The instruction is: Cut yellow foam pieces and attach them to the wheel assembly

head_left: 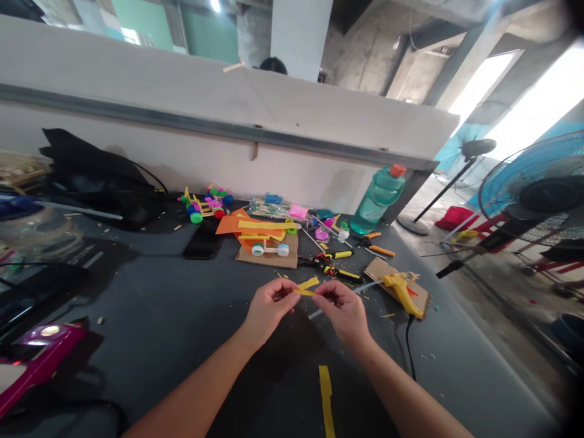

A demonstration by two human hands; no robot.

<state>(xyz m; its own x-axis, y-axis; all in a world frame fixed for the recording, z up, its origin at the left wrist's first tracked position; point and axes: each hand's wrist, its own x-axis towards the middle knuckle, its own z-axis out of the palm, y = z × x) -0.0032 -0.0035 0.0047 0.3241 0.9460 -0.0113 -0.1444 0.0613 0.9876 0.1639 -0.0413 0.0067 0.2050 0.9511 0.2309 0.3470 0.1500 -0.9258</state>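
Over the dark-grey tabletop [182,316], left hand [270,306] and right hand [345,311] pinch a narrow yellow strip [305,292]; wide surface left, edge [490,347] right.

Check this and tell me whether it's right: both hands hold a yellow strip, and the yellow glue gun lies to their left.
Not quite. The left hand and right hand do hold a yellow strip, but the head view shows the yellow glue gun lying to their right.

White partition [159,85] beneath concrete beams [438,12]
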